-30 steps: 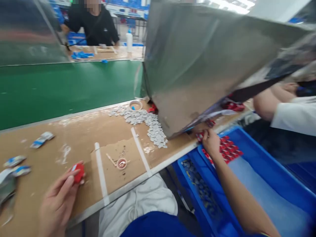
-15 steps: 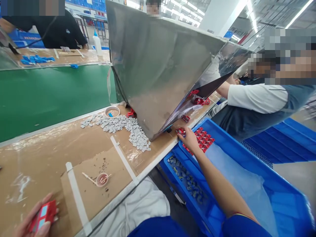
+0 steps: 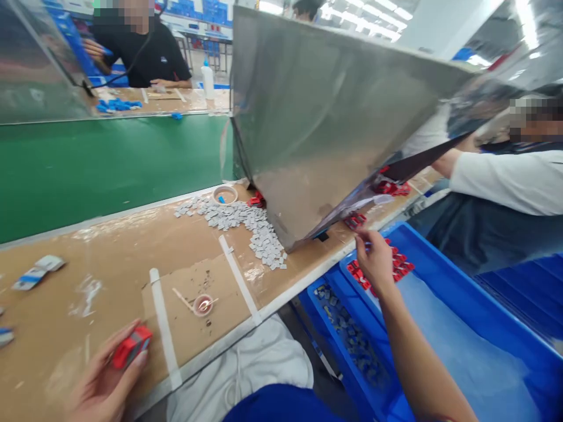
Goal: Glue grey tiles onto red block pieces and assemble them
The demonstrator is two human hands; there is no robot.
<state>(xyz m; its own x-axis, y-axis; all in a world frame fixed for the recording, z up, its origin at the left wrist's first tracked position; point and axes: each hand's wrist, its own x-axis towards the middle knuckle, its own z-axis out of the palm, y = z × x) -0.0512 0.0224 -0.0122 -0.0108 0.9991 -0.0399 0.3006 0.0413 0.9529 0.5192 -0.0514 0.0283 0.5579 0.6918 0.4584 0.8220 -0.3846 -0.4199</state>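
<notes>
My left hand (image 3: pixel 103 384) holds a small red part (image 3: pixel 131 347) with its fingertips over the brown bench top (image 3: pixel 123 258), near the front edge. My right hand (image 3: pixel 375 258) reaches out over a blue bin (image 3: pixel 484 328), fingers pinched at the bench edge just above a cluster of red parts (image 3: pixel 398 265) lying in the bin; whether it grips one is hidden. More red parts (image 3: pixel 354 220) lie on the bench under a tilted metal chute (image 3: pixel 334 123).
A heap of small grey squares (image 3: pixel 246 223) and a tape roll (image 3: pixel 224 194) lie mid-bench. A small cup with a stick (image 3: pixel 203 305) sits on taped cardboard. A green conveyor belt (image 3: pixel 109 164) runs behind. One person sits at right, another across the belt.
The view swung back left. My right hand lifted from the bench edge to above the bin's red parts. My left hand turned its red part and came further into view.
</notes>
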